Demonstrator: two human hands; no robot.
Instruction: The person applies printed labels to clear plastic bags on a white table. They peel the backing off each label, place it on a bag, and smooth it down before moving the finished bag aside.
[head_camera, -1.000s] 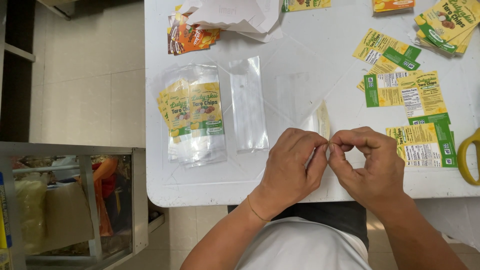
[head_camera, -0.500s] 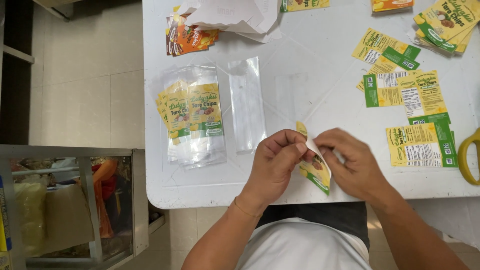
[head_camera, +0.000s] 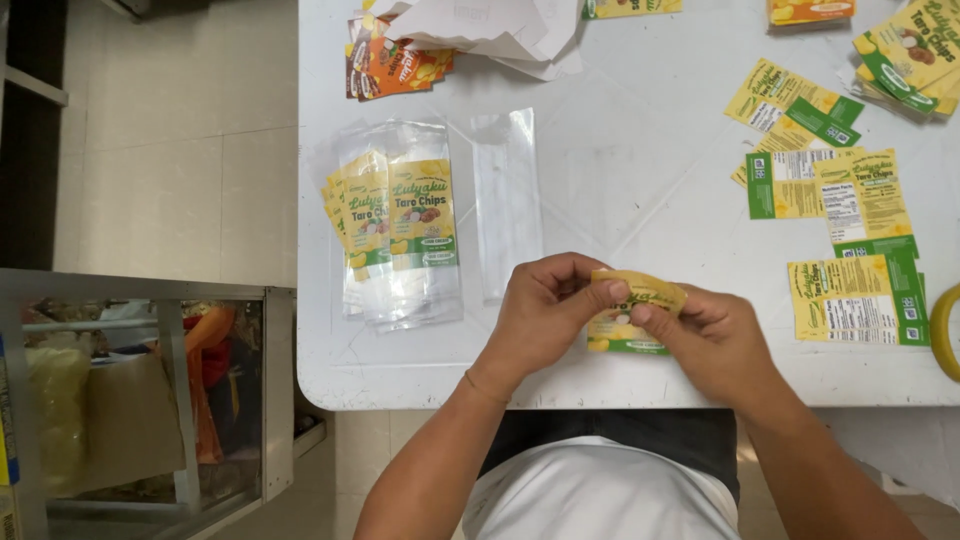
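Packing workshop — labels (head_camera: 858, 200), clear bags (head_camera: 505, 200), table (head_camera: 640, 150)

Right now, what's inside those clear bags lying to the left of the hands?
The clear bags hold yellow-and-green printed labels, seen through the plastic. The bags overlap in a pile, so how many there are, and anything beneath them, stays hidden.

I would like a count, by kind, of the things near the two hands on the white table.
Yellow-and-green printed label held by left hand and right hand: 1
Empty clear plastic bag lying flat: 1
Pile of clear bags with yellow labels: 1
Total: 3
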